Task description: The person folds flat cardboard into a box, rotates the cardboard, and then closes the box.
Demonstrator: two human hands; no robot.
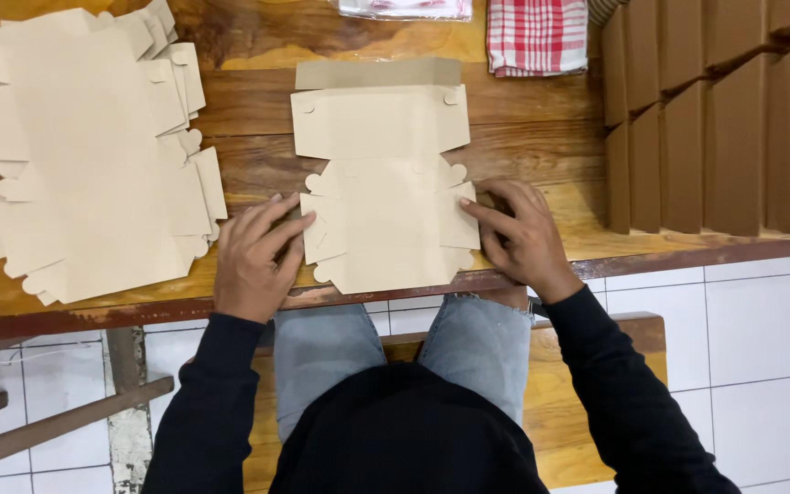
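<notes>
A flat tan die-cut cardboard box blank [384, 183] lies on the wooden table [541, 137] in front of me, its side flaps folded inward. My left hand [253, 261] presses the blank's left flap with its fingertips. On the right flap rest the fingers of my right hand [518, 236]. Both hands sit near the table's front edge.
A loose stack of the same flat blanks [84, 155] covers the table's left side. Folded brown boxes [715, 119] stand in rows at the right. A red-and-white checked cloth [537, 35] and a clear plastic packet [404, 9] lie at the back. Below are white floor tiles and a wooden bench.
</notes>
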